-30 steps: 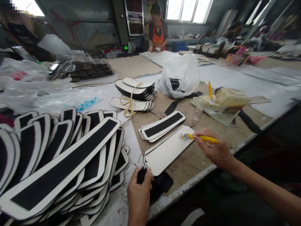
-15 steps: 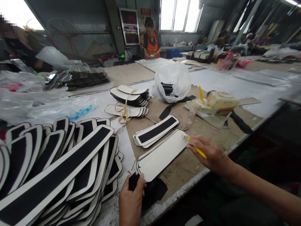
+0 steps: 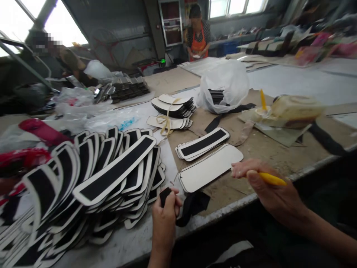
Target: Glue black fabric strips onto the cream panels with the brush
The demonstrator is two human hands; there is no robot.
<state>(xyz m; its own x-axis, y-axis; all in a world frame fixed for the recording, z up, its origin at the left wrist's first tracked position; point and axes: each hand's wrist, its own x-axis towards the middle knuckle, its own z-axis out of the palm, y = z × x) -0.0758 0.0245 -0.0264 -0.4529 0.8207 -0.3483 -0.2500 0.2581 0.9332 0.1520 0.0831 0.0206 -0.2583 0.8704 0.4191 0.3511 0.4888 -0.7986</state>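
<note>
My right hand (image 3: 275, 193) is closed around a yellow-handled brush (image 3: 272, 179), its tip close to the edge of a plain white panel (image 3: 210, 169). That panel lies flat on top of a small stack. Below the panel's lower left corner, my left hand (image 3: 165, 214) pinches the end of a black strip (image 3: 195, 206); the rest lies crumpled on the table edge. Just behind the panel sit a few white pieces with a black centre band (image 3: 205, 144). To the left spreads a large overlapping pile of similar black-and-white pieces (image 3: 114, 171).
A yellowed plastic container (image 3: 297, 109) lies on a board at right, with another yellow handle (image 3: 263, 99) beside it. Behind are tied white bundles (image 3: 173, 106) and a plastic bag (image 3: 224, 87) holding dark pieces. A person in an orange apron (image 3: 198, 41) stands across the table.
The view has swung left. My right hand has drawn the brush from the panel's far end back to its near side edge. My left hand still pinches the black strip, now farther from the panel.
</note>
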